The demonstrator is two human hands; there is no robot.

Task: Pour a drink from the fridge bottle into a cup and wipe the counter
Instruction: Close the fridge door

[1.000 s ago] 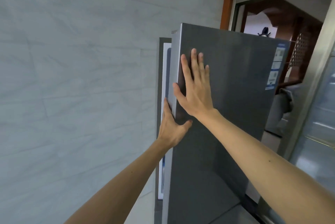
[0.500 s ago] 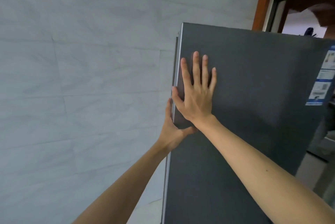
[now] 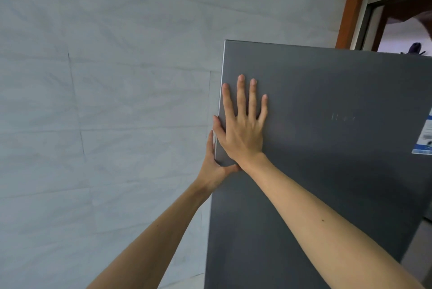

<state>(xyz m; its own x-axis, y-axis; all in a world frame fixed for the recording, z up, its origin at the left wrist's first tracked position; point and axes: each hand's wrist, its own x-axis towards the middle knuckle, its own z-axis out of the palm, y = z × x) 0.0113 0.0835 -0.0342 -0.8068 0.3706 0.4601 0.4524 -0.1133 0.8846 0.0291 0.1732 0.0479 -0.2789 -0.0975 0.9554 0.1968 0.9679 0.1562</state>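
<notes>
A dark grey fridge door (image 3: pixel 327 183) fills the right half of the view, and no gap shows along its left edge. My right hand (image 3: pixel 243 129) lies flat on the door near its upper left corner, fingers straight and spread. My left hand (image 3: pixel 214 169) is just below it at the door's left edge. Its thumb rests on the door front and a straight finger runs up along the edge; the other fingers are hidden. No bottle, cup or counter is in view.
A pale grey tiled wall (image 3: pixel 105 101) stands close on the left of the fridge. A brown wooden door frame (image 3: pixel 350 7) opens to another room at the upper right. A blue and white sticker (image 3: pixel 424 136) sits on the door's right edge.
One second ago the fridge door stood ajar with a gap at its left edge. It has swung shut under both hands, and my view has turned left.
</notes>
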